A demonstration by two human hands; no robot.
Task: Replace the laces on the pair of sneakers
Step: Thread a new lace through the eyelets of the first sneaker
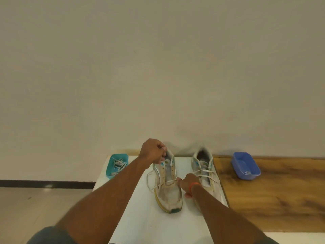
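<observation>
— While my left hand [152, 152] pinches the lace [162, 162] up by the heel of the left sneaker [168, 187], my right hand [187, 183] grips the lace at the low eyelets.

— Unlacing, then?

— I judge so — next, pull it free. The right sneaker [204, 169] waits, laced, on the white board [140, 217].

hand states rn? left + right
Left hand: closed, gripping the heel of the left sneaker.
Right hand: closed, pinching that sneaker's lace at the bottom eyelets.

2 worn white sneakers [168, 189] upright, side by side (laces [204, 172] loose)
</observation>
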